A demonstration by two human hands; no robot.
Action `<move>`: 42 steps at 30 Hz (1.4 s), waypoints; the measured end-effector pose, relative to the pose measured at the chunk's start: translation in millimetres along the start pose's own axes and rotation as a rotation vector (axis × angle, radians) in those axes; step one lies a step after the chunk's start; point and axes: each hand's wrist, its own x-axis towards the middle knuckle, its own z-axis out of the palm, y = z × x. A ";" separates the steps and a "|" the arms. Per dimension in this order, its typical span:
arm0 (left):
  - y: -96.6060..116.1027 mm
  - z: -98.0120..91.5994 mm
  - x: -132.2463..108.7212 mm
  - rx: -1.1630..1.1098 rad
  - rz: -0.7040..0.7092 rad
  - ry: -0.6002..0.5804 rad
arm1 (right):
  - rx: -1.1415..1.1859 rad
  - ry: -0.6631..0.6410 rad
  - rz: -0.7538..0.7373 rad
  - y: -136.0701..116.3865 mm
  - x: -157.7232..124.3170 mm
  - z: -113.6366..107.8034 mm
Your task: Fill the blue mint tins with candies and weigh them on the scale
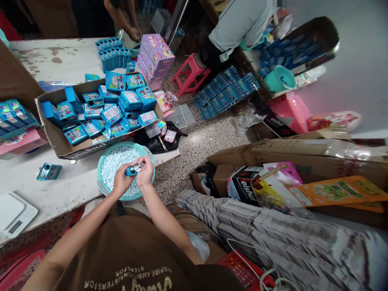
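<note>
My left hand (pixel 121 180) and my right hand (pixel 146 170) both grip a small blue candy container (pixel 131 171) above a teal plastic basin (pixel 101 182). The basin is heaped with pale blue candies (pixel 117 166), and my hands are just over them. A cardboard box (pixel 53 133) of blue-and-white retail packets (pixel 130 101) stands beyond the basin on a white table (pixel 69 192). A loose blue tin (pixel 49 171) lies to the left of my hands.
A white digital kitchen scale (pixel 13 214) sits at the table's near left corner. A co-worker's hands (pixel 135 34) work at the table's far end beside stacked purple boxes (pixel 156 56). Bundled printed sheets (pixel 273 230) and cartons (pixel 291 161) crowd the floor to my right.
</note>
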 end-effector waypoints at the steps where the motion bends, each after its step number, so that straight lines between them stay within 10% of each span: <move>1: 0.1 0.5 -0.1 -0.001 -0.003 0.000 | 0.001 -0.004 -0.001 0.0 -0.7 0.1; 35: 11.4 -13.7 3.2 0.003 0.006 0.003 | -0.085 -0.040 0.009 -0.5 -21.3 12.8; 42: -7.6 -24.6 -16.0 -0.018 -0.051 -0.033 | -0.172 0.096 0.006 16.3 6.9 -32.4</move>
